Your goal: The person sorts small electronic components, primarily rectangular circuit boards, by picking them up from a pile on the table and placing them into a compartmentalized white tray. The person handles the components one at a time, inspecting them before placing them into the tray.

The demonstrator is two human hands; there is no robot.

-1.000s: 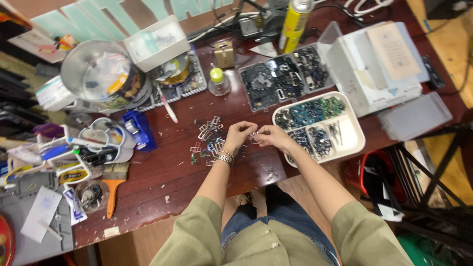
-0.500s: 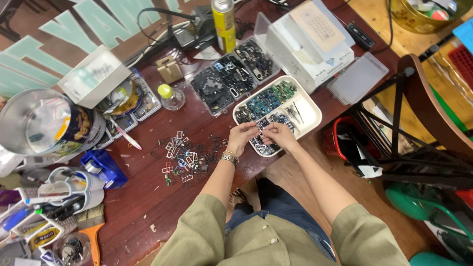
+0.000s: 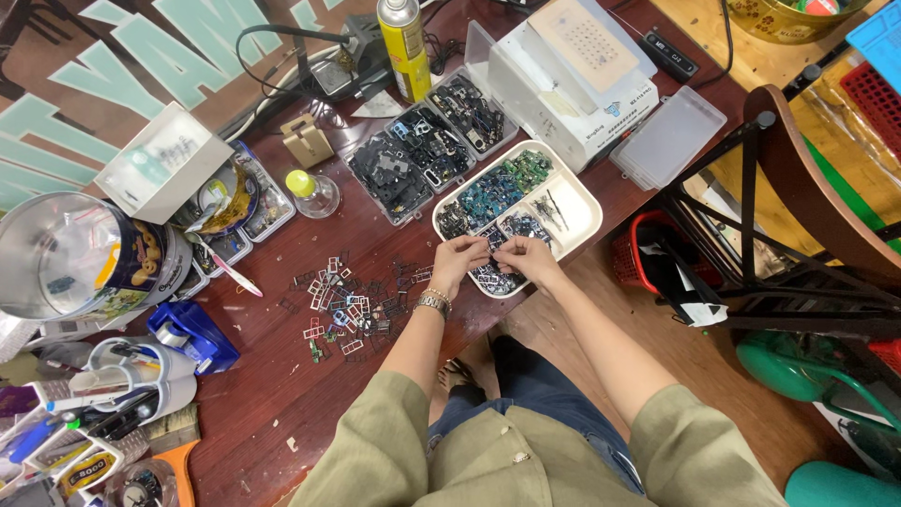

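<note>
My left hand [image 3: 460,259] and my right hand [image 3: 527,259] meet over the near corner of a white compartment tray [image 3: 584,199] that holds small dark and blue-green electronic parts. The fingertips of both hands pinch a tiny part between them; the part is too small to make out. A metal watch [image 3: 433,302] sits on my left wrist. To the left of my hands, a scatter of small frame-shaped metal parts [image 3: 340,305] lies on the dark red wooden table [image 3: 272,376].
A clear box of dark parts [image 3: 413,160] and a yellow spray can [image 3: 404,42] stand behind the tray. White boxes [image 3: 572,66] lie at the back right. A round tin [image 3: 66,258], a small bottle [image 3: 310,191] and tool clutter fill the left. A dark chair [image 3: 798,216] stands right.
The view has swung left, so the table items shifted right in frame. My hands moved from the scattered frame parts to the near corner of the white tray.
</note>
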